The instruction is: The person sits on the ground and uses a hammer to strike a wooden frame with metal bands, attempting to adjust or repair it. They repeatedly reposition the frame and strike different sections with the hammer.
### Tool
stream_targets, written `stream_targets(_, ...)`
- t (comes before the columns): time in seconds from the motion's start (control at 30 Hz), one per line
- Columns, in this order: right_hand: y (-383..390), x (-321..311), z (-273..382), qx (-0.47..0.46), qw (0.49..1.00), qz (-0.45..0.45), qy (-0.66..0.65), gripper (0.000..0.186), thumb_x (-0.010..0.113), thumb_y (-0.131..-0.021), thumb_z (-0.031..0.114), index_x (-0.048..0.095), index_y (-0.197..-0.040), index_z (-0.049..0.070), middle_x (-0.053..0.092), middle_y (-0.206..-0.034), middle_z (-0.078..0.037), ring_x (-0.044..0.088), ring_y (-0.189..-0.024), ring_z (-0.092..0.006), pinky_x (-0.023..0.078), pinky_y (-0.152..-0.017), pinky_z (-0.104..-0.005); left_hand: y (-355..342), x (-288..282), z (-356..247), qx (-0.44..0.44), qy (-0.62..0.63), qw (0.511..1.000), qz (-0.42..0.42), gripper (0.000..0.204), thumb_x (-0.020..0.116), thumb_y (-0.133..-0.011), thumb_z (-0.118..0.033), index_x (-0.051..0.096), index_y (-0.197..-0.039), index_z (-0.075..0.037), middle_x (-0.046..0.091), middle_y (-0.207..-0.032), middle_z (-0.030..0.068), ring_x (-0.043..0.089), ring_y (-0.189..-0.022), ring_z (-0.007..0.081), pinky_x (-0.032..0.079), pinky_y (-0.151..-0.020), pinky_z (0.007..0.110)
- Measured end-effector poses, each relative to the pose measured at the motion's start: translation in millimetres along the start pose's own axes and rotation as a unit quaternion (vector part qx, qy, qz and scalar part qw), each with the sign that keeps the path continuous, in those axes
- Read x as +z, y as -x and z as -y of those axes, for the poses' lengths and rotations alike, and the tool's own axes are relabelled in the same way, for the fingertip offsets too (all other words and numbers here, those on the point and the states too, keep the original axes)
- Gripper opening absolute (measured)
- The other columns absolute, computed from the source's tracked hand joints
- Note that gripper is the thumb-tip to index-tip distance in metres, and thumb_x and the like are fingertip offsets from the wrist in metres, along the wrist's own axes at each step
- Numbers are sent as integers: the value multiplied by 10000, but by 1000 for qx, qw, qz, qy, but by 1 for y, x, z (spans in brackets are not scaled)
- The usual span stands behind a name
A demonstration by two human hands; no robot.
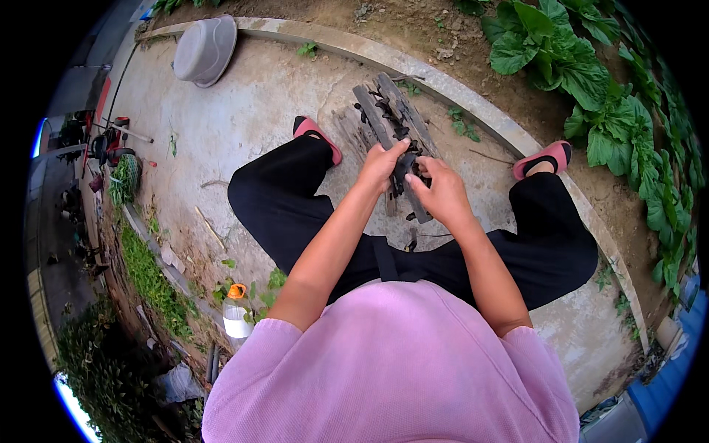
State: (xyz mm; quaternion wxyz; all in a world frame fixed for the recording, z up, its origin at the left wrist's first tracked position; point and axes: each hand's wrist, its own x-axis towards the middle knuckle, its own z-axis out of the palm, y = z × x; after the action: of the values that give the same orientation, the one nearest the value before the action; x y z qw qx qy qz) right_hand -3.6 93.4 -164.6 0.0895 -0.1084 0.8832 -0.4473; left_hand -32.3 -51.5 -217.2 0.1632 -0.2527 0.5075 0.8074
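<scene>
My left hand (383, 167) grips a weathered grey wooden plank (373, 111), its thumb lying along the wood. My right hand (439, 188) is just to the right, fingers curled onto a dark clump (412, 171) on that plank. More dark, curled pieces (388, 111), possibly fungus, dot the wood. A second rough plank (419, 125) lies behind, at a slant between my spread legs, and more pale wood shows underneath.
A grey plastic tub (201, 52) stands upper left. My pink sandals (539, 159) flank the wood. A curved concrete edge (480, 111) borders leafy plants (546, 59). An orange-capped bottle (237, 321) stands lower left. A red wheeled machine (117, 144) sits far left.
</scene>
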Motion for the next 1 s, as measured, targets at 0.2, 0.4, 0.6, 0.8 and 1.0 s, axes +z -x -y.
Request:
stream_targets(0.2,-20,-7,-42,57,984,-101,135,441,613,-756,295,486,-1074,17,570,-991,-187,554,-901,-347,435,-731,-431,-11,1,14,-40,17,999,-5,228,630,-784,-165,550,-952,-33,606,-855,61,592,-733,144,499,-631,294)
stream_targets(0.4,-41,-33,-96,111,991,-71,31,444,629,-755,302,511,-1055,-5,615,-843,-174,592,-775,-298,445,-699,-378,-15,-13,11,-35,48,998,-26,248,635,-765,-154,532,-945,-18,603,-851,64,594,-733,158,511,-639,312)
stream_targets(0.6,-34,-77,-81,242,899,-3,-366,261,606,-802,159,554,-999,-4,611,-824,-53,558,-663,-106,447,-608,-243,-2,-24,-31,-1,30,998,51,229,617,-758,-112,535,-934,9,608,-815,79,602,-680,159,521,-607,305)
stream_targets(0.8,-45,-72,-61,219,892,-4,-396,258,605,-802,149,544,-992,-14,616,-827,-68,571,-667,-115,465,-614,-253,-11,-38,-51,14,32,998,46,255,614,-746,-98,529,-949,31,608,-830,100,606,-687,177,527,-629,323)
stream_targets(1.0,-68,-54,-58,224,895,8,-385,253,612,-798,156,557,-970,-22,617,-819,-78,568,-654,-124,455,-604,-264,-23,-58,-58,22,57,998,24,197,610,-747,-87,538,-896,19,605,-791,88,601,-653,170,527,-601,302)
